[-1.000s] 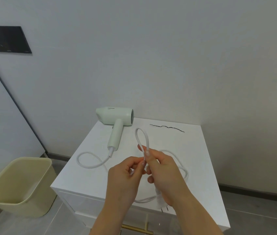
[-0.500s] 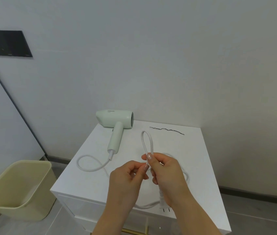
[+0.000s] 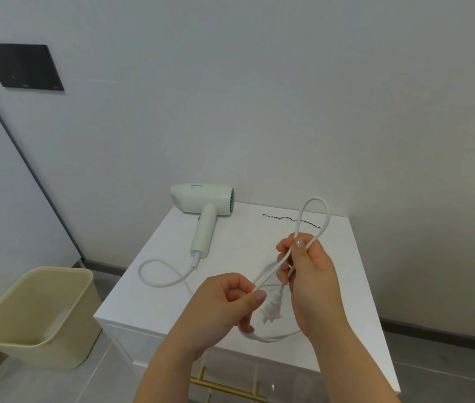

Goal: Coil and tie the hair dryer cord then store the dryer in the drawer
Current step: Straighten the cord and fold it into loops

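A pale green hair dryer (image 3: pixel 204 210) lies on the white cabinet top (image 3: pixel 344 257), handle toward me. Its white cord (image 3: pixel 155 282) curls off the handle to the left and runs to my hands. My right hand (image 3: pixel 309 274) pinches a folded loop of the cord that stands up above its fingers. My left hand (image 3: pixel 224 301) grips the cord lower down, just left of the white plug (image 3: pixel 271 309), which hangs between both hands. A thin black tie (image 3: pixel 283 219) lies at the back of the top, partly behind the loop.
A beige bin (image 3: pixel 35 315) stands on the floor left of the cabinet. A gold drawer handle (image 3: pixel 224 386) shows on the cabinet front below my arms. The wall rises close behind, with a dark panel (image 3: pixel 22 66) at upper left.
My right hand has risen and moved right, drawing the loop taller. The plug has lifted off the cabinet top and now hangs between my hands. The left hand has dropped slightly.
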